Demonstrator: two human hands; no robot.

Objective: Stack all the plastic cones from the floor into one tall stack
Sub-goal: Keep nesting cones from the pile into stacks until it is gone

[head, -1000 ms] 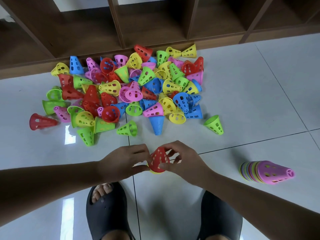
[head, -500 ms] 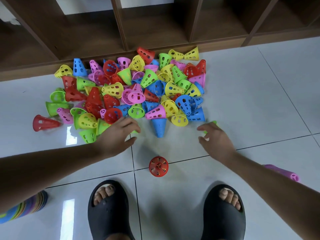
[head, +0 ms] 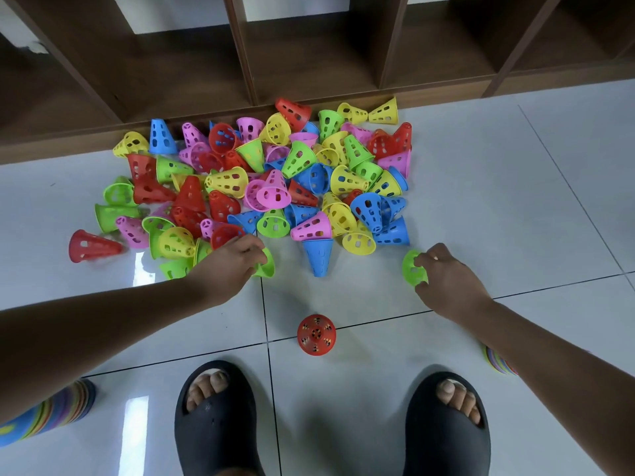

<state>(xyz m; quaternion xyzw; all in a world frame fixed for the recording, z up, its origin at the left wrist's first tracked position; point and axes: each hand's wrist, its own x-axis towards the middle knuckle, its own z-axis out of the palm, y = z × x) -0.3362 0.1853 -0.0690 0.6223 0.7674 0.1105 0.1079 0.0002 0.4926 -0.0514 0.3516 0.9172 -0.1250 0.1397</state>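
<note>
Left hand [head: 228, 266] now on pile-edge cone [head: 268, 267], right hand [head: 446, 281] on stray cone [head: 409, 266]

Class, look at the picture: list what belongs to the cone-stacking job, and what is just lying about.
Job: loose cone pile; upright red cone; green cone by the pile, gripped by left hand; lone green cone, gripped by right hand; left stack; right stack.
Lying about: wooden shelf; black slippers.
</note>
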